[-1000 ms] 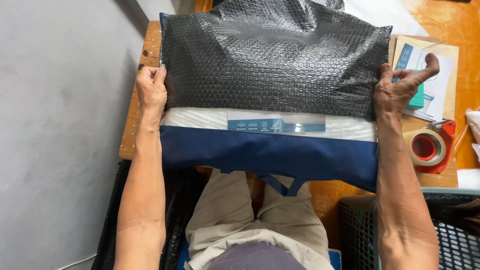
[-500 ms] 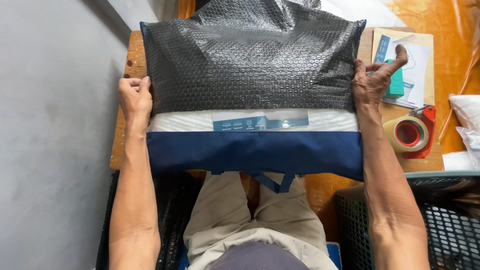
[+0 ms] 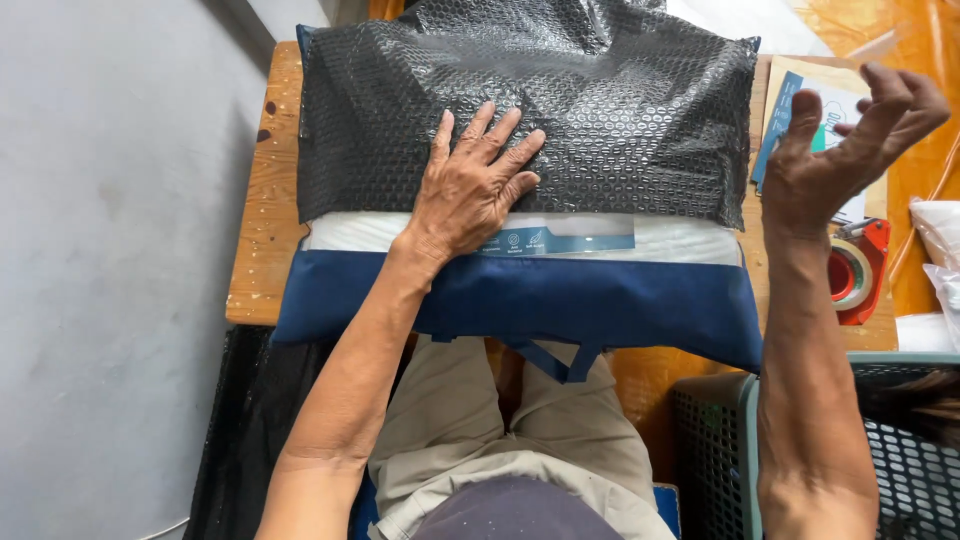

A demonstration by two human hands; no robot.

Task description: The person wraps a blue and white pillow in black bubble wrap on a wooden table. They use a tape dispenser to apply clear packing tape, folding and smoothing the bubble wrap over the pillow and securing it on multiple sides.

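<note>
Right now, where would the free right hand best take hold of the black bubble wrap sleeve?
Probably the bubble wrap sleeve at its right edge, coming in from the right: that edge lies exposed nearest the open right hand, while the left hand presses flat mid-sleeve.

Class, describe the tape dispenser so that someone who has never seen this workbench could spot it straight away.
Start at the wooden table and the big bubble-wrapped pillow package lying across it. Go to the package's right edge, just below the raised right hand. The tape dispenser lies there: the only red thing, holding a round roll.
</note>
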